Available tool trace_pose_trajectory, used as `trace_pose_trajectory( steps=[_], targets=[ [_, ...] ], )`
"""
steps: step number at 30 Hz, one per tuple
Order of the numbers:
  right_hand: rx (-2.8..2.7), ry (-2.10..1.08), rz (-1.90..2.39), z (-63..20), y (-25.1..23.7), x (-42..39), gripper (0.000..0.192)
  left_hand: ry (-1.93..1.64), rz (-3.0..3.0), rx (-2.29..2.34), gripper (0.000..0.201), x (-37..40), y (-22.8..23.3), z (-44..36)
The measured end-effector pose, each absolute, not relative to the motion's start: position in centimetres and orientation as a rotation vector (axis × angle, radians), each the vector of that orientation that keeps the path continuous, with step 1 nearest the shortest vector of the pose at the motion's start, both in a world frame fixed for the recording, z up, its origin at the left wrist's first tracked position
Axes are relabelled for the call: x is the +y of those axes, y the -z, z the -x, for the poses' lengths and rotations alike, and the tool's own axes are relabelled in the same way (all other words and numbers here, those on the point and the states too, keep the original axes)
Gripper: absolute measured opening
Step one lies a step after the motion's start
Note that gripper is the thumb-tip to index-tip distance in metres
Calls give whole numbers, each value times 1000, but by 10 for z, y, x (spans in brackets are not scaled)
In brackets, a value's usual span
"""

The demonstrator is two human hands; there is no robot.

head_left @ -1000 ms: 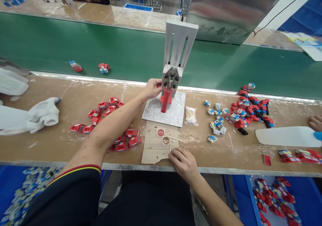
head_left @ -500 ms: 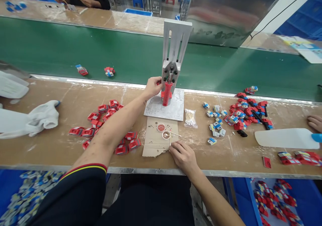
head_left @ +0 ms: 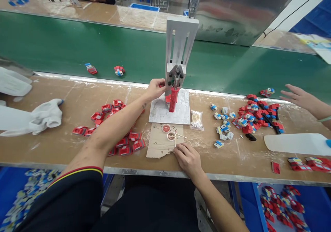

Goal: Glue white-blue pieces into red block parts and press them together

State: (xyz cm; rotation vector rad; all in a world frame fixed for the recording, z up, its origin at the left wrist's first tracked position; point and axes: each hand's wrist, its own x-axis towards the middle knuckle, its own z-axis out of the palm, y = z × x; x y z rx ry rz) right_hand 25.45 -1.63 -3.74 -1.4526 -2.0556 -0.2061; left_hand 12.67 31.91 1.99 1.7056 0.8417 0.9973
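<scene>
The left hand (head_left: 154,88) reaches to the small press (head_left: 176,80), its fingers closed around a red part (head_left: 162,86) at the press's left side. Just right of that hand the red handle (head_left: 173,100) hangs down over the metal base plate (head_left: 181,112). The right hand (head_left: 188,159) rests half-curled at the cardboard piece's (head_left: 157,143) near edge; whether it grips anything I cannot tell. 2 small cups (head_left: 168,132) sit just beyond its fingertips.

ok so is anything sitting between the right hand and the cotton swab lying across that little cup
Nothing visible does. The right hand rests on the cardboard sheet just below the cotton swab, whose stick end points to the fingertips with only bare cardboard between.
</scene>
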Motion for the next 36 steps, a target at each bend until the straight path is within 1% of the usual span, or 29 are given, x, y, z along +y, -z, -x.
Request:
trace_pose_trajectory(
  steps=[11,19,23,27,30,31,34,36],
  targets=[
    [-2038,226,1446,-254,35,-16,12,-962,-1738,780,36,307,-25,-120],
    [-2043,196,1445,-256,35,-17,11,-974,-1781,854,30,299,-26,-118],
    [-2042,156,1455,-255,38,-16,14,-1027,-1806,874,30,295,-24,-122],
    [-2068,97,1425,-260,34,-21,14,-1054,-1816,940,26,291,-33,-115],
    [-2061,-78,1368,-278,15,-24,13,-1147,-1688,1083,44,269,-49,-83],
    [-2033,-136,1365,-286,5,-22,14,-1186,-1615,1110,44,255,-54,-70],
    [-1962,-232,1430,-306,-21,-2,20,-1199,-1380,1046,26,202,-63,-38],
    [-2012,-315,1491,-312,-31,20,32,-1066,-1217,948,24,167,-61,-32]
  ],
)
